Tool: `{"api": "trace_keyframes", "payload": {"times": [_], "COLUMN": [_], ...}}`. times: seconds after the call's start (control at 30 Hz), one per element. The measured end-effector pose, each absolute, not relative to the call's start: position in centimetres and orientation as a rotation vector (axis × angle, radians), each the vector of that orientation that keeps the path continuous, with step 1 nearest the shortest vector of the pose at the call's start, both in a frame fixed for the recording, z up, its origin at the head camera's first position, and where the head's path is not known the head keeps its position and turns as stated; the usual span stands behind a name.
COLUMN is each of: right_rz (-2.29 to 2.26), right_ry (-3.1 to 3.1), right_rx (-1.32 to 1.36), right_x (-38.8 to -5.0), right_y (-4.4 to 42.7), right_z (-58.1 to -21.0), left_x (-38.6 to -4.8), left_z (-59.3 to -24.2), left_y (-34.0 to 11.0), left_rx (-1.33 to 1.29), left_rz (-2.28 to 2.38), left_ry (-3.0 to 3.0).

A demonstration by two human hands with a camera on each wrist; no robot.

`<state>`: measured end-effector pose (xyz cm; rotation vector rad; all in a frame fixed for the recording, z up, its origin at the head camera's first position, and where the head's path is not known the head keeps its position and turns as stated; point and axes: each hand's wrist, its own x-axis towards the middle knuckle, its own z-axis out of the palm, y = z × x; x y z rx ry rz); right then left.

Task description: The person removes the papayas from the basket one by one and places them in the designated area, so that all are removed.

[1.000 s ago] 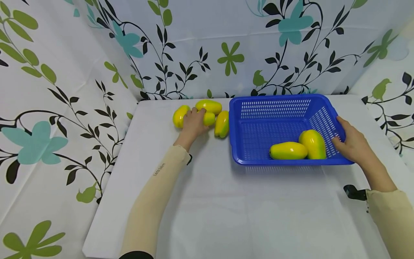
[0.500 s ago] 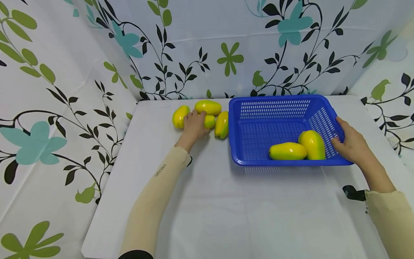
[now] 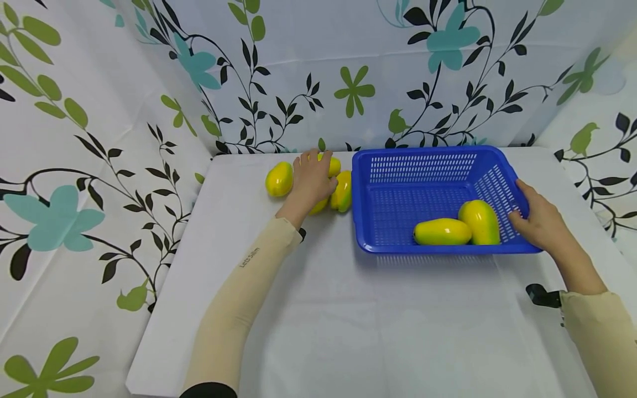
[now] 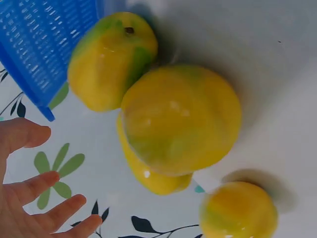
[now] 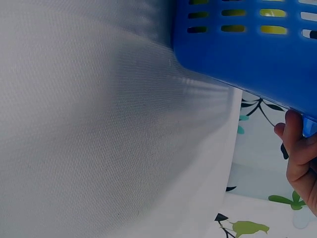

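My left hand (image 3: 311,178) is above a cluster of yellow-green mangoes left of the blue basket (image 3: 388,250). In the left wrist view its fingers (image 4: 63,210) are spread and hold nothing. One mango (image 3: 279,179) lies left of the hand, and another mango (image 3: 341,192) stands close by the basket's left side. The hand partly covers a back mango (image 3: 335,166) and a front mango (image 3: 319,207). My right hand (image 3: 543,220) grips the basket's right rim, thumb inside. Inside the basket are a lying mango (image 3: 443,231) and a rounder mango (image 3: 480,222), touching.
A white table (image 3: 318,331) carries everything. Patterned cloth (image 3: 308,66) with leaves and flowers rises behind it and at both sides. The basket stands near the table's back edge.
My left hand has released the middle mango and moved up and right over the cluster; that mango now shows below it. The right hand and basket stay in place.
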<state>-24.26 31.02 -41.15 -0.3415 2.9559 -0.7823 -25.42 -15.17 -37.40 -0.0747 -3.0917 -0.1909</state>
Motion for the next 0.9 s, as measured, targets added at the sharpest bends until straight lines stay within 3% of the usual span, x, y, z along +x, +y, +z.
{"api": "trace_keyframes", "payload": {"times": [0.4,0.9], "right_rz": [-0.798,-0.821], "right_ry": [2.960,2.970], "right_rx": [-0.370,-0.379], "right_x": [-24.3,-24.5], "right_y": [31.0,31.1], "right_z": [-41.1,-41.3], "left_x": [-25.0,-24.3], "left_z": [-35.1,-33.9], "left_y": [-10.8,-1.6], "left_rx": [-0.232,-0.649], "left_rz": [-0.211,-0.169], "left_ry": [-3.003,-3.050]}}
